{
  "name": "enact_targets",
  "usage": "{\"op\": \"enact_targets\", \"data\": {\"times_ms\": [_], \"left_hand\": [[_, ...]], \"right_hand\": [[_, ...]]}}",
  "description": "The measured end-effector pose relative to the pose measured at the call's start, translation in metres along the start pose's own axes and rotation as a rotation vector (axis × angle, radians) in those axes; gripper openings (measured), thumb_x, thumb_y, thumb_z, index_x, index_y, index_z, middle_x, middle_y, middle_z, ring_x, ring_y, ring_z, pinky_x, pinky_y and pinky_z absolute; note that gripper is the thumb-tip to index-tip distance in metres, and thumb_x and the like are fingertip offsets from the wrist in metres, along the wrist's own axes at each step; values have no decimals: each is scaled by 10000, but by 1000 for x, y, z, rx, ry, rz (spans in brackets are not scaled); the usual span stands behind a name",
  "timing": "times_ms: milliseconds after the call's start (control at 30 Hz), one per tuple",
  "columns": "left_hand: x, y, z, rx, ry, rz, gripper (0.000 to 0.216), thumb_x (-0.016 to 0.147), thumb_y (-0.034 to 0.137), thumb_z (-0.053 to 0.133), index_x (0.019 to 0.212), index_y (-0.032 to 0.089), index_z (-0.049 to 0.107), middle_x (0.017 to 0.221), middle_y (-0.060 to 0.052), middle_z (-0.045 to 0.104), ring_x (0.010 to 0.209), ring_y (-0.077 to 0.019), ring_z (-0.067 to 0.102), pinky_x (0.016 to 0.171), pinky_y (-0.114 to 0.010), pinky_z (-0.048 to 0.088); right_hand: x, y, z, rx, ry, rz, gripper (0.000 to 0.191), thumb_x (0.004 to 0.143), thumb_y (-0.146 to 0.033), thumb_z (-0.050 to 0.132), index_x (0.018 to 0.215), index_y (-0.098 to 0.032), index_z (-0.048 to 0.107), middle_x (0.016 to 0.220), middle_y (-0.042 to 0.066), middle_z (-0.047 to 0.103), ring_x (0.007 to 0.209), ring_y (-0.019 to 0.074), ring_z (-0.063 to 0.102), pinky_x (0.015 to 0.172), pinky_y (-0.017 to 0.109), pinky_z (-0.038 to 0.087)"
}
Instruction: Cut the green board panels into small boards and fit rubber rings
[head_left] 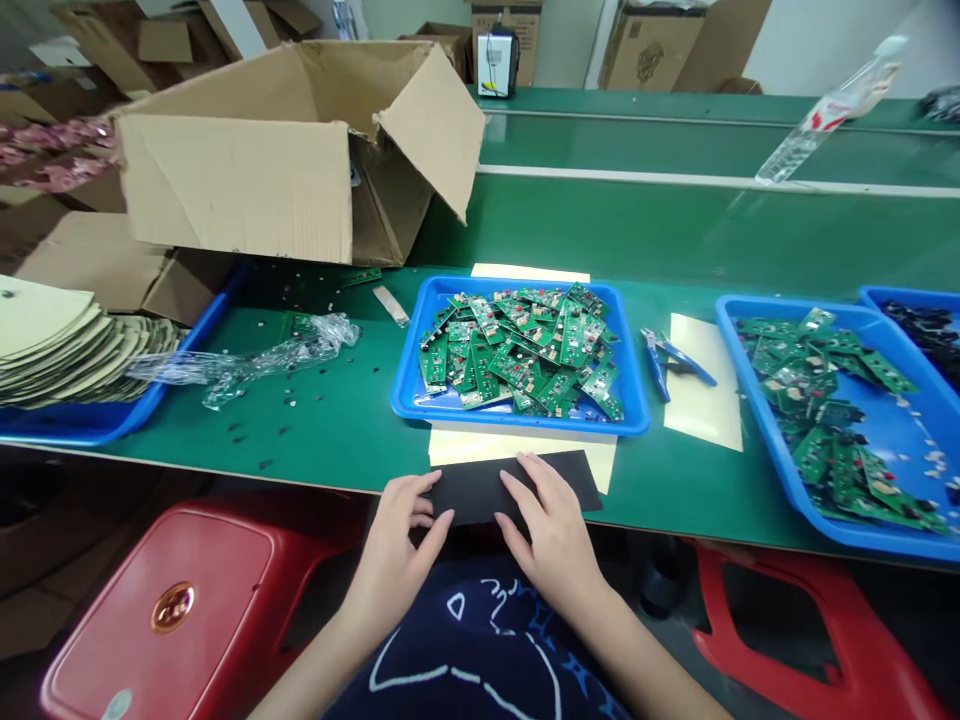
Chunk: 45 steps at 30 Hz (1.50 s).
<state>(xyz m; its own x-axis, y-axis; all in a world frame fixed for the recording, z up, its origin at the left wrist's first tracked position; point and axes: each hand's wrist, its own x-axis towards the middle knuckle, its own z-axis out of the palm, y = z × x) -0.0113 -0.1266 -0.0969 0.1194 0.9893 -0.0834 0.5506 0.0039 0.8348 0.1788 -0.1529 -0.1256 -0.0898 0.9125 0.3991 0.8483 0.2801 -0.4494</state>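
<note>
At far left, one blue tray [154, 405] bears one stack of pale sheets [60, 335], too many to count. In front of the table, at lower left, is one red stool [217, 570]. Next to the stack, one crumpled length of clear plastic [270, 360] lies on the green table [360, 420], with one large open cardboard box [240, 190] behind it.

At the table's near edge, the person's left hand [397, 535] is loosely curved, thumb and forefinger apart, their tips at the left end of one black sheet [472, 495]. Whether it presses down cannot be told. The sheet lies flat between and under the two hands, partly over pale yellow paper [517, 440]. Just beyond it, a second blue tray [517, 424] holds a heap of green circuit boards [525, 345], overlapping too much to count. The right hand [551, 530] is spread over the sheet, fingertips on its upper face and thumb near its close edge; the sheet's right end reaches out past this hand.

Further right, one pair of blue-handled cutters [658, 370] rests partly on one yellow sheet [705, 405]. Then come a third blue tray [889, 410] with more boards, one clear bottle [825, 115] leaning behind, a second red stool [870, 620] below, and a fourth tray [874, 293] of dark parts.
</note>
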Motion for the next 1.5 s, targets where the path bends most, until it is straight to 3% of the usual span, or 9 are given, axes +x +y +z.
{"op": "enact_targets", "data": {"times_ms": [133, 233, 433, 567, 767, 933, 1200, 1367, 1500], "left_hand": [[4, 3, 6, -311, 48, -176, 363, 755, 287, 586, 1098, 181, 526, 854, -14, 533, 635, -100, 566, 627, -264, 518], [12, 7, 6, -375, 36, -226, 377, 720, 272, 603, 1074, 157, 541, 829, -12, 547, 623, -89, 548, 639, -251, 499], [21, 16, 7, -287, -92, -133, 435, 752, 247, 551, 1175, 154, 503, 823, -27, 612, 652, -117, 583, 643, -262, 500], [23, 16, 10, -219, -94, -55, 428, 778, 216, 523, 1204, 181, 497, 834, -27, 635, 688, -133, 604, 658, -270, 510], [22, 13, 14, -190, -46, -31, 402, 786, 229, 525, 1184, 175, 521, 939, -65, 615, 712, -135, 600, 586, -244, 504], [25, 15, 16, -287, 11, -66, 351, 824, 263, 504, 1160, 162, 507, 922, -57, 614, 770, -140, 623, 690, -265, 511], [34, 20, 9, -534, -30, -234, 450, 680, 224, 668, 1099, 135, 530, 845, -46, 658, 815, -162, 643, 796, -314, 508], [36, 20, 8, -562, -9, -282, 311, 624, 216, 700, 917, 139, 628, 796, -37, 671, 809, -176, 646, 796, -324, 514], [36, 23, 6, -630, -42, -359, 428, 585, 217, 745, 985, 128, 618, 768, -36, 690, 751, -159, 651, 741, -281, 511]], "right_hand": [[3, 4, -9, 33, -31, 23, 263, 873, -278, 467, 1051, -155, 617, 1105, 146, 591, 1047, 274, 549, 871, 453, 470], [16, 7, -12, 57, -58, 45, 205, 878, -257, 473, 912, -162, 651, 918, 112, 606, 884, 235, 570, 780, 400, 496], [55, -1, 10, 267, -92, -88, 203, 879, -185, 468, 918, -177, 667, 839, 88, 588, 787, 201, 563, 680, 324, 512], [68, -2, 22, 404, -143, -95, 179, 876, -195, 494, 871, -192, 673, 824, 67, 596, 795, 186, 576, 687, 308, 516], [74, -1, 14, 481, -301, -45, 117, 852, -179, 537, 871, -192, 651, 856, 50, 617, 823, 178, 598, 737, 314, 516], [73, -2, 19, 542, -224, -30, 121, 856, -168, 527, 868, -180, 647, 813, 46, 615, 787, 166, 605, 696, 285, 520], [71, 1, 21, 398, -50, -262, 197, 893, -199, 469, 811, -190, 649, 807, 63, 660, 731, 171, 591, 657, 289, 504], [72, -1, 18, 331, -45, -316, 212, 892, -172, 435, 786, -188, 617, 785, 63, 670, 693, 167, 581, 615, 283, 492], [73, -1, 15, 349, -51, -337, 224, 888, -157, 415, 765, -191, 599, 776, 61, 666, 708, 165, 591, 626, 280, 498]]}}
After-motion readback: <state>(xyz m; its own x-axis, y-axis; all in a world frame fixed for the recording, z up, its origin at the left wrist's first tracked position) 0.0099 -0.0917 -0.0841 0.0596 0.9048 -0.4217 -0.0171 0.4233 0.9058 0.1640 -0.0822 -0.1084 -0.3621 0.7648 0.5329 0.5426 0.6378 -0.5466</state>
